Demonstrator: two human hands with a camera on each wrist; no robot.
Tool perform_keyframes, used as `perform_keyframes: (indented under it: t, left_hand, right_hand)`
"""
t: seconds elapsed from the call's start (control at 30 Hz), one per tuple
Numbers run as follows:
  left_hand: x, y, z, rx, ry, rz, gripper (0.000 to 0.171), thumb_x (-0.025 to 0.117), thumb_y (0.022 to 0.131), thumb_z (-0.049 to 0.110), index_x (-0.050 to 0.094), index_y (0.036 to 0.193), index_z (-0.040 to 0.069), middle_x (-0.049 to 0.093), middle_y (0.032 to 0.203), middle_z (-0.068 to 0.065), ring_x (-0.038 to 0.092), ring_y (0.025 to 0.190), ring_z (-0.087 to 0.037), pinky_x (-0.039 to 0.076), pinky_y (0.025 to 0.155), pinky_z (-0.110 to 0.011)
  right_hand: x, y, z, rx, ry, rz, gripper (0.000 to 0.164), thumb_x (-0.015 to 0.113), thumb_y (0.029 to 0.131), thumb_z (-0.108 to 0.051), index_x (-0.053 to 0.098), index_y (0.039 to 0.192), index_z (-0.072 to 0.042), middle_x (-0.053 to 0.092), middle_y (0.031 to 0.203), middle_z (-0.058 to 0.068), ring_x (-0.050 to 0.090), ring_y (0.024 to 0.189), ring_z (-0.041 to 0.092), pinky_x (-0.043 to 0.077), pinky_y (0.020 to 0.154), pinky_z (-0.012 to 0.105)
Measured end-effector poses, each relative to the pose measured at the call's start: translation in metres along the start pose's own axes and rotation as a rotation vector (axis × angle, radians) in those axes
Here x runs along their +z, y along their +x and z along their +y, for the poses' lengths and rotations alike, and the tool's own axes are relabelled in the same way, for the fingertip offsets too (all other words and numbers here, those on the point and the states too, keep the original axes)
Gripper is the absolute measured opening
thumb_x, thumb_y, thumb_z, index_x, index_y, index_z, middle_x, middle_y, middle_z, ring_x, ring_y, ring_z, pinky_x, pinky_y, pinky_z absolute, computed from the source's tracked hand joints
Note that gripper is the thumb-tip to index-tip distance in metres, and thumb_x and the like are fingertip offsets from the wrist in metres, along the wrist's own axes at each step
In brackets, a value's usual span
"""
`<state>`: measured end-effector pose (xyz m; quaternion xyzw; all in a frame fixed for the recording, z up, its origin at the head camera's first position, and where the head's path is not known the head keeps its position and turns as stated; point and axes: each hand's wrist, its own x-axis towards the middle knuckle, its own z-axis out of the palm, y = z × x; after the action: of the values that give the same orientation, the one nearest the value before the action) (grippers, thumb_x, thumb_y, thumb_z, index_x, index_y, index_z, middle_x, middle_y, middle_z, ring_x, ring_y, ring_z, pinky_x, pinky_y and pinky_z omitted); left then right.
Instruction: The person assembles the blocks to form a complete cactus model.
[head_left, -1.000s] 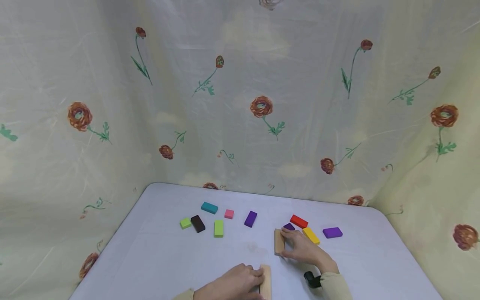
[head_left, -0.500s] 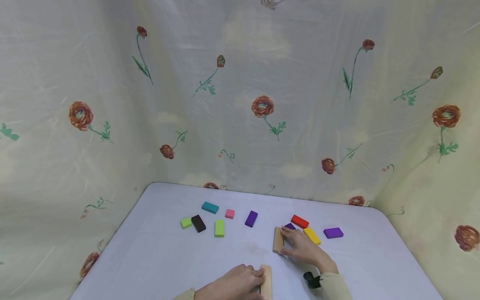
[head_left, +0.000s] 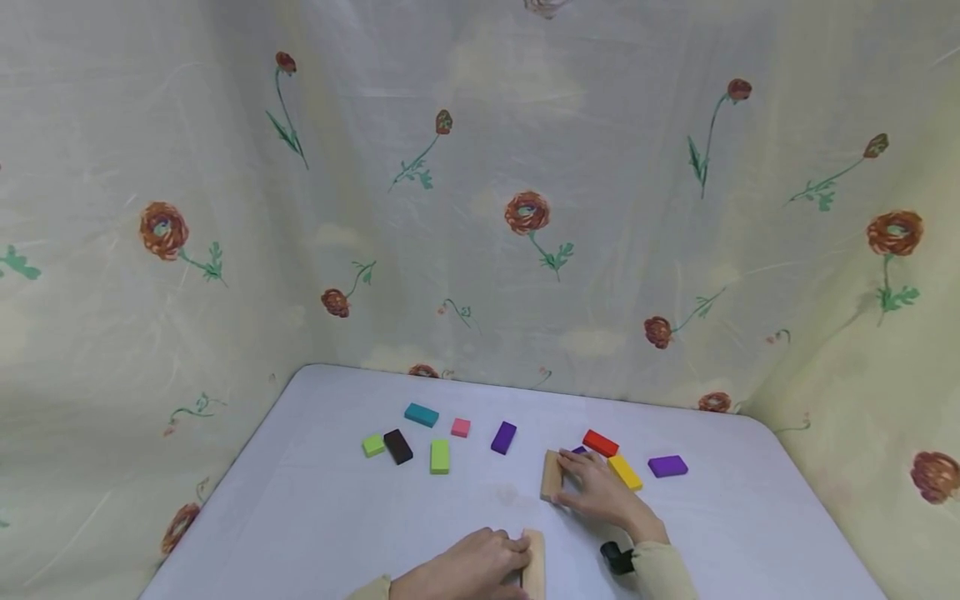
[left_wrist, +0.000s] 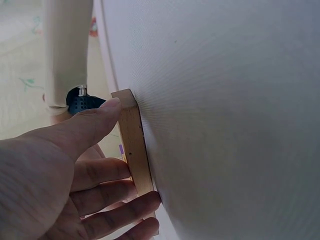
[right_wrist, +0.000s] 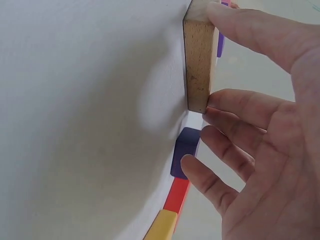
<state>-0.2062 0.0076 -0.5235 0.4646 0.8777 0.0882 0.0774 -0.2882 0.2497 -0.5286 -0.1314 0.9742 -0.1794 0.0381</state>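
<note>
At the front of the table, my left hand holds a plain wooden block from its left side. In the left wrist view, the thumb lies at one end of that block and the fingers touch it further along. Farther off and to the right, my right hand grips a second plain wooden block between thumb and fingers. The right wrist view shows this block on the white surface, with a dark purple block close to the little finger. The two wooden blocks stand apart.
Beyond the right hand lie a red block, a yellow block and a purple block. Back left are teal, pink, black and green blocks. Another purple block lies between. Flowered curtains surround the table.
My right hand has shifted its wooden block slightly left and away, along the table. The left hand and its block have stayed in place.
</note>
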Motion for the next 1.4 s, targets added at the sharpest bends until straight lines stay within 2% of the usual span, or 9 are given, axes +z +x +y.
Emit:
perform_keyframes:
  t: [0.13,0.3,0.47,0.8,1.2,1.4]
  left_hand:
    - [0.000,0.000,0.000,0.006,-0.003,0.000,0.040,0.062,0.091,0.046,0.068,0.120,0.020,0.066,0.123,0.007,0.064,0.091,0.000,0.050,0.073,-0.015]
    - [0.000,0.000,0.000,0.016,0.011,0.004,0.040,0.062,0.091,0.046,0.068,0.120,0.019,0.066,0.122,0.008,0.063,0.087,0.001,0.050,0.070,-0.014]
    - [-0.001,0.001,0.000,-0.002,-0.012,-0.001,0.042,0.062,0.090,0.047,0.067,0.121,0.020,0.067,0.120,0.010,0.062,0.088,0.002,0.050,0.073,-0.014]
    - [-0.001,0.000,0.001,-0.041,-0.021,-0.014,0.046,0.063,0.087,0.051,0.065,0.124,0.023,0.069,0.115,0.012,0.054,0.077,0.004,0.049,0.072,-0.015]
    - [-0.001,0.000,0.001,-0.026,-0.015,-0.013,0.048,0.062,0.088,0.051,0.064,0.126,0.022,0.065,0.124,0.009,0.061,0.089,0.002,0.051,0.074,-0.016]
    - [-0.002,0.000,0.002,-0.042,-0.039,-0.032,0.048,0.061,0.089,0.051,0.063,0.128,0.022,0.064,0.127,0.008,0.061,0.091,0.001,0.051,0.077,-0.017]
  right_hand:
    - [0.002,0.003,-0.003,-0.010,-0.027,0.005,0.072,0.075,0.078,-0.047,0.054,0.138,-0.012,0.052,0.143,0.008,0.039,0.135,0.042,0.032,0.105,0.065]
    - [0.002,0.006,-0.007,-0.029,-0.029,0.005,0.071,0.075,0.079,-0.046,0.054,0.138,-0.012,0.053,0.142,0.005,0.046,0.128,0.033,0.038,0.104,0.059]
    - [0.001,0.007,-0.012,-0.029,-0.004,-0.003,0.070,0.075,0.079,-0.045,0.054,0.138,-0.012,0.052,0.143,0.006,0.045,0.129,0.032,0.038,0.104,0.059]
    - [0.004,0.009,-0.016,-0.046,0.022,-0.025,0.072,0.075,0.079,-0.046,0.053,0.139,-0.012,0.050,0.144,0.006,0.044,0.130,0.031,0.038,0.104,0.059]
    - [0.006,0.006,-0.019,-0.120,0.043,-0.050,0.071,0.075,0.080,-0.044,0.053,0.138,-0.009,0.050,0.144,0.009,0.045,0.130,0.033,0.036,0.105,0.060]
    - [0.005,0.004,-0.022,-0.116,0.039,-0.072,0.074,0.075,0.078,-0.049,0.053,0.138,-0.012,0.051,0.143,0.007,0.045,0.130,0.031,0.038,0.104,0.059]
